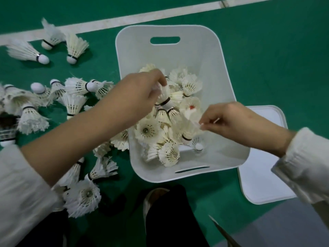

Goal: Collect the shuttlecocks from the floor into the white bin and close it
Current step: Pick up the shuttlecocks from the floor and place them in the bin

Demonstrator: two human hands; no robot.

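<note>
left grip (140, 97) holds a feathered shuttlecock (166, 98) cork-down over the smooth white bin (124, 68); right grip (229, 120) pinches a second shuttlecock (188, 130) by its feather tips.

The bin (204, 56) stands mid-scene on the floor (267, 59), with a pile of shuttlecocks (147, 131) inside. The lid (261, 177) lies just right of its near right corner. Loose shuttlecocks (74, 86) lie scattered left of the bin, and a court line (142, 19) runs behind. Above the pile, the left hand (140, 97) grips a raised shuttlecock (166, 97). To its right, the right hand (229, 120) pinches a second shuttlecock (191, 120).
</note>
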